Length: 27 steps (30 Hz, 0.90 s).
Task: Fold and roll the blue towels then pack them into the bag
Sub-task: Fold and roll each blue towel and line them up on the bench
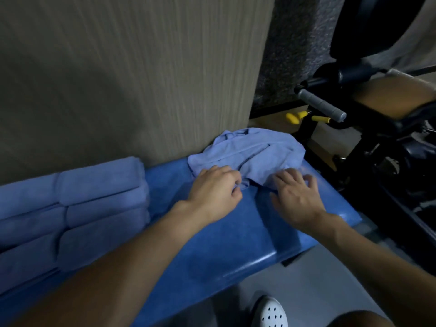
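L hand [214, 192] pinches crumpled light-blue cloth towel [247, 154], R hand [297, 199] fingers spread
Risk: uneven pull could drag it off blue padded bench [236, 244]

A gym, probably, is suggested: an exercise machine [368, 109] with a foam-gripped handle [322, 105] is seen at upper right beside a padded blue bench [236, 244].
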Motion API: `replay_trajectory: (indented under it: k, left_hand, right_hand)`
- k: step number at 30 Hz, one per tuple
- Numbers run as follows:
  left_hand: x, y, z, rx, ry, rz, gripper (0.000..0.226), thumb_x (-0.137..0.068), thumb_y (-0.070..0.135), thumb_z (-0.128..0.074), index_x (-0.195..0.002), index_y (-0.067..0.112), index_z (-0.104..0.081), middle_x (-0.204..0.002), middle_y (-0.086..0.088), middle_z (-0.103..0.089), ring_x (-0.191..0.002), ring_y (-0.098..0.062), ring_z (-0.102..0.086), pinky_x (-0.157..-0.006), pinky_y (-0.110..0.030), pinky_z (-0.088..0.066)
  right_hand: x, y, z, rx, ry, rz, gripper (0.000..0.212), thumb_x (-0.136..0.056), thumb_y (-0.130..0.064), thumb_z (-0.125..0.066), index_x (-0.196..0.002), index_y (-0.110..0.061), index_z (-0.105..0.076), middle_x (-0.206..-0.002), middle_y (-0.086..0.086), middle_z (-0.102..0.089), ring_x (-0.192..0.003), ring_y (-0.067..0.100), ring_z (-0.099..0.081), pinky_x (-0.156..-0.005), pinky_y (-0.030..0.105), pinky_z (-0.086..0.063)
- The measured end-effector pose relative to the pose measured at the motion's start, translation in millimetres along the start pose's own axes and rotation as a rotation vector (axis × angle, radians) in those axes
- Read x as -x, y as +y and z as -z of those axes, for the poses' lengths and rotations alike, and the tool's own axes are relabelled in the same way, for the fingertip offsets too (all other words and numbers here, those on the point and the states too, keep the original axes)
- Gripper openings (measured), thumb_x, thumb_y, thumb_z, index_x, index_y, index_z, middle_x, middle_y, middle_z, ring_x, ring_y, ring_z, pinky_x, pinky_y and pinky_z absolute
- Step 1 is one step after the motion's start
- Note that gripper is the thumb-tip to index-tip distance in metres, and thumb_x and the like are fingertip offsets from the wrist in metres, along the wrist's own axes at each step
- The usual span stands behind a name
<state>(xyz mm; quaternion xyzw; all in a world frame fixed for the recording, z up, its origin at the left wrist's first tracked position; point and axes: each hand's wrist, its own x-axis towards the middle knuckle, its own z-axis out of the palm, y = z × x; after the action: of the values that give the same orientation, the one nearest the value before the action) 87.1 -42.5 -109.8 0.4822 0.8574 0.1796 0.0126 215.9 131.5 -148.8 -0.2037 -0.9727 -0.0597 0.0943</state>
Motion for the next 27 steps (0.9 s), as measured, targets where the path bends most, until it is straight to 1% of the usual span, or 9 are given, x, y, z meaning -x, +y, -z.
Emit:
replay_trajectory:
  k: [3, 6, 8, 10, 13, 16, 20, 23, 27]
  left_hand:
    - [-25.7, 15.0, -14.9, 0.118, -0.003, 0.125, 0.016, -0.090, 0.031, -0.060, -0.085, 0.017, -0.067, -0.087, -0.001, -0.070, -0.087, -0.024, -0.064, -0.076, -0.040, -0.052]
    - [-50.2, 29.7, -34.7, 0.299, -0.027, 0.422, 0.047, -0.087, 0.044, -0.062, -0.058, 0.011, -0.046, -0.069, -0.015, -0.062, -0.070, -0.034, -0.062, -0.051, -0.033, -0.043]
    - [-56.0, 36.9, -46.8, 0.261, -0.081, 0.490, 0.050, -0.089, 0.053, -0.058, -0.059, 0.015, -0.043, -0.070, -0.010, -0.064, -0.065, -0.033, -0.060, -0.048, -0.030, -0.032]
    - [-58.3, 41.6, -53.3, 0.262, -0.034, 0.554, 0.047, -0.089, 0.054, -0.057, -0.071, 0.011, -0.057, -0.081, -0.010, -0.068, -0.074, -0.033, -0.063, -0.052, -0.030, -0.035]
    - [-63.3, 42.0, -65.4, 0.440, 0.088, 0.700, 0.042, -0.085, 0.048, -0.065, -0.071, 0.009, -0.064, -0.081, -0.013, -0.071, -0.078, -0.034, -0.068, -0.054, -0.030, -0.043]
    - [-70.0, 43.7, -74.0, 0.642, 0.167, 0.842, 0.041, -0.074, 0.049, -0.072, -0.071, 0.008, -0.069, -0.073, -0.011, -0.072, -0.070, -0.032, -0.069, -0.054, -0.034, -0.052]
    - [-75.1, 50.9, -77.0, 0.923, 0.167, 0.927, 0.033, -0.079, 0.034, -0.075, -0.070, 0.004, -0.064, -0.065, -0.007, -0.071, -0.039, -0.018, -0.052, -0.043, -0.022, -0.040]
    - [-72.5, 56.0, -78.2, 1.049, 0.201, 0.976, 0.023, -0.084, 0.020, -0.073, -0.073, 0.004, -0.062, -0.063, -0.008, -0.064, -0.038, -0.012, -0.044, -0.034, -0.015, -0.029]
    - [-58.6, 68.3, -70.4, 1.178, 0.059, 1.035, 0.033, -0.086, 0.037, -0.071, -0.072, 0.009, -0.058, -0.058, -0.006, -0.058, -0.037, -0.013, -0.046, -0.035, -0.014, -0.027]
  right_hand:
    - [2.5, 10.6, -1.8, -0.036, -0.022, 0.069, 0.029, -0.087, -0.030, -0.053, -0.111, -0.018, -0.062, -0.119, -0.001, -0.056, -0.117, 0.023, -0.049, -0.092, 0.046, -0.036]
    - [7.3, 24.3, -10.4, -0.104, -0.058, 0.082, 0.034, -0.077, -0.022, -0.066, -0.110, -0.016, -0.066, -0.122, 0.006, -0.055, -0.112, 0.029, -0.055, -0.083, 0.043, -0.047]
    - [10.4, 31.5, -17.2, -0.159, -0.054, 0.068, 0.031, -0.072, -0.013, -0.067, -0.103, -0.007, -0.067, -0.111, 0.012, -0.061, -0.093, 0.034, -0.064, -0.073, 0.039, -0.053]
    - [14.2, 33.5, -18.9, -0.206, -0.043, 0.066, 0.029, -0.070, -0.012, -0.059, -0.097, -0.004, -0.066, -0.104, 0.013, -0.062, -0.081, 0.035, -0.065, -0.070, 0.038, -0.053]
    - [20.3, 30.6, -14.5, -0.262, -0.019, 0.056, 0.028, -0.073, -0.014, -0.050, -0.094, -0.004, -0.065, -0.103, 0.012, -0.062, -0.082, 0.036, -0.062, -0.077, 0.039, -0.052]
    - [27.0, 28.6, -7.3, -0.311, 0.026, 0.031, 0.031, -0.074, -0.016, -0.036, -0.084, -0.004, -0.063, -0.093, 0.013, -0.062, -0.075, 0.037, -0.060, -0.072, 0.039, -0.052]
    - [38.4, 27.2, 0.9, -0.321, 0.078, 0.035, 0.029, -0.074, -0.016, -0.039, -0.085, -0.006, -0.064, -0.092, 0.009, -0.062, -0.073, 0.032, -0.058, -0.071, 0.037, -0.049]
    - [48.7, 24.3, 5.1, -0.389, 0.094, 0.020, 0.024, -0.074, -0.011, -0.048, -0.090, -0.007, -0.065, -0.095, 0.007, -0.062, -0.074, 0.031, -0.059, -0.072, 0.036, -0.050]
    - [65.1, 17.6, 9.7, -0.474, 0.081, 0.040, 0.029, -0.077, -0.014, -0.044, -0.096, -0.011, -0.067, -0.101, 0.002, -0.063, -0.080, 0.026, -0.060, -0.077, 0.036, -0.051]
